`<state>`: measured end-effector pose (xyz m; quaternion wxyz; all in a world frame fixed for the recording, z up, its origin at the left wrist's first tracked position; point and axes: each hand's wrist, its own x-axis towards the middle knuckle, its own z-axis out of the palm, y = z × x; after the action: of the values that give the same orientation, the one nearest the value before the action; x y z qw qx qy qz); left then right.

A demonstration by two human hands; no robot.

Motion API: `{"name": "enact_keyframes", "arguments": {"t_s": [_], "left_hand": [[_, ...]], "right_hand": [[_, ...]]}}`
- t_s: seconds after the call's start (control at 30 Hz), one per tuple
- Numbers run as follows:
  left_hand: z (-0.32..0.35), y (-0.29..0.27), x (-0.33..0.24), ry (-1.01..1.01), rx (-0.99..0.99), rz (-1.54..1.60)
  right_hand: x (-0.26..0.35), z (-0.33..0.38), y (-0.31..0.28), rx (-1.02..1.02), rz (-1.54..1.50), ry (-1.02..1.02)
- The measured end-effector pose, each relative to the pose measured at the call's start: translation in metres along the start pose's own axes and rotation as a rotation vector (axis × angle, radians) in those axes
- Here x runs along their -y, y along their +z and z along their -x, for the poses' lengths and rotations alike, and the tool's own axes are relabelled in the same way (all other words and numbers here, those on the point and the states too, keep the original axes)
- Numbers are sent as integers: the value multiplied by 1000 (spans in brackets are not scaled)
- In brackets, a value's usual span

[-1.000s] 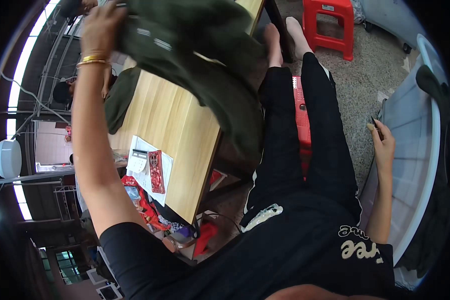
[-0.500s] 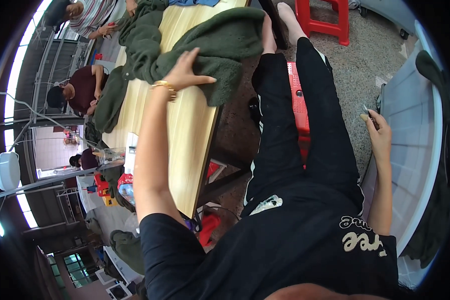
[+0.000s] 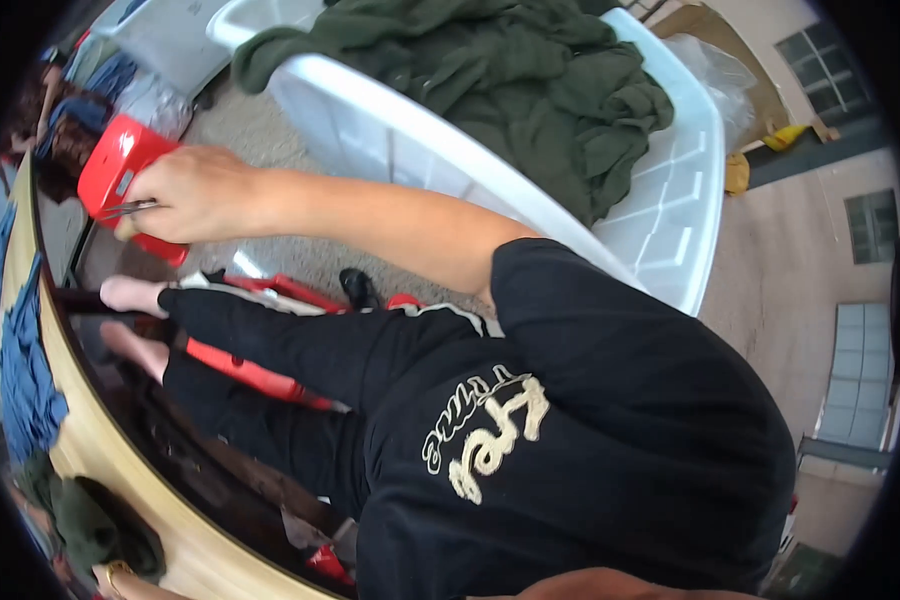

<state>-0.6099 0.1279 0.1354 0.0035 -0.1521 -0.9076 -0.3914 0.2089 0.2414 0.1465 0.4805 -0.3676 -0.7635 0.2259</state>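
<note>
- The right hand [image 3: 195, 190] was closed in a fist around thin metal snips [image 3: 130, 209], held out over the floor just in front of a red plastic stool [image 3: 120, 170].
- The left hand [image 3: 120, 578] showed only as a wrist with a gold bangle at the lower left edge, lying on the desk; whether it was spread or closed could not be told.
- The wooden desk [image 3: 80, 460] curved down the left side of the view, with blue cloth [image 3: 25, 380] heaped on it and dark green cloth [image 3: 90, 520] lying beside the left wrist.
- A large white plastic bin [image 3: 670, 220] stood on the floor behind the right arm, filled with crumpled dark green garments [image 3: 530, 80], one sleeve hanging over its rim.
- The floor [image 3: 290, 255] was grey, speckled concrete; the person's black-trousered legs stretched across it beside the desk, feet bare.
- A pale building wall with windows [image 3: 860, 230] rose at the right edge.
</note>
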Motion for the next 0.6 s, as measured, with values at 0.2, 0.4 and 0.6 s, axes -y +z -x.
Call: {"name": "enact_keyframes", "arguments": {"t_s": [0.2,0.4,0.6], "left_hand": [[141,107,-54,304,-502,-361],[210,137,-75,902,-295,-322],[222,160,-76,1011,-245,-329]], "right_hand": [[-55,-9,-132,-114,337,148],[-191,118,-290,-665,46,626],[-202,312,-398,-1015,891,932]]}}
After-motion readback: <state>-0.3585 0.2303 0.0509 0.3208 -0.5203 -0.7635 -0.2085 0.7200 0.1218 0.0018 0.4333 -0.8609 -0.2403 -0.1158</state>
